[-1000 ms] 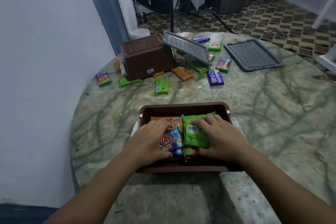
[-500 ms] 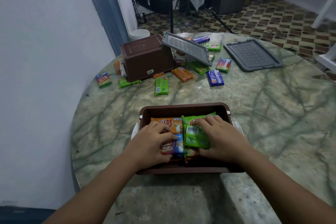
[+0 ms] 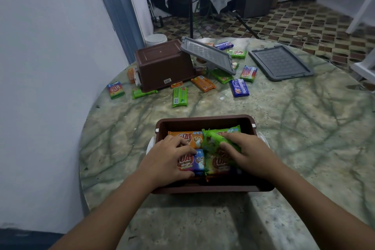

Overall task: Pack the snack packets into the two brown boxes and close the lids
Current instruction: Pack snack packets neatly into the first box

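Counter (image 3: 284,128): round, green-veined marble; carried every item below.
Upturned brown box (image 3: 162,65): far left, base up, a grey lid (image 3: 209,55) leaning tilted beside it.
Second grey lid (image 3: 281,63): flat, far right, well apart from both boxes.
Near brown box (image 3: 205,121): open, no lid, snack packets packed inside.
Left hand (image 3: 164,160): grip curled round a blue packet (image 3: 197,161) in the box.
Right hand (image 3: 249,154): grip pinching a green packet (image 3: 213,140) over the box's right half.
Loose packets (image 3: 179,96): scattered around the upturned box.
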`<state>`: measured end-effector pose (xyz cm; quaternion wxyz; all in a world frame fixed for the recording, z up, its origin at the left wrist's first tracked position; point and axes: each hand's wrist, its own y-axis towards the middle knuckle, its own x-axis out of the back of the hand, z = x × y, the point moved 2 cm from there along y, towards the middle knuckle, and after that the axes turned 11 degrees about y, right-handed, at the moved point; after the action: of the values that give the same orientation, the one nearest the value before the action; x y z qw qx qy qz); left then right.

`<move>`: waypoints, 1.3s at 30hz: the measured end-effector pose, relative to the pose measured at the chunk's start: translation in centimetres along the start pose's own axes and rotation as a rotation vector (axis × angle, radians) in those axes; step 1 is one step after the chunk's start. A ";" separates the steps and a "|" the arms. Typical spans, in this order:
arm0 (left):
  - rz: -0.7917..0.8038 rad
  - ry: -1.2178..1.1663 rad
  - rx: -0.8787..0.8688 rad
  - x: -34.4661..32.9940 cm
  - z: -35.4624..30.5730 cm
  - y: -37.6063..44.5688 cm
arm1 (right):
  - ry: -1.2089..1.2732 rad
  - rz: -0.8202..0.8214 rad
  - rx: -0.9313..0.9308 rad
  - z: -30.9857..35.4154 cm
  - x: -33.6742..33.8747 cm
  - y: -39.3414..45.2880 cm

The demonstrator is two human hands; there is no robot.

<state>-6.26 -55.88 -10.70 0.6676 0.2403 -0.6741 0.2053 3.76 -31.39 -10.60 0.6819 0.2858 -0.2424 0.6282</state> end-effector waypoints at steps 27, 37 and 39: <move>0.014 -0.013 0.007 0.0 0.0 0.1 | -0.140 0.076 0.013 0.4 0.0 0.5; -0.002 0.009 -0.001 -0.2 0.1 0.1 | 0.441 -0.200 -0.227 1.6 0.2 0.5; -0.004 0.001 -0.003 -0.3 0.2 0.1 | 0.440 -0.146 -0.240 1.7 -0.1 0.2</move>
<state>-6.48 -55.85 -10.98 0.6689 0.2407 -0.6734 0.2030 3.60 -32.63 -9.49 0.7907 0.0760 -0.1397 0.5912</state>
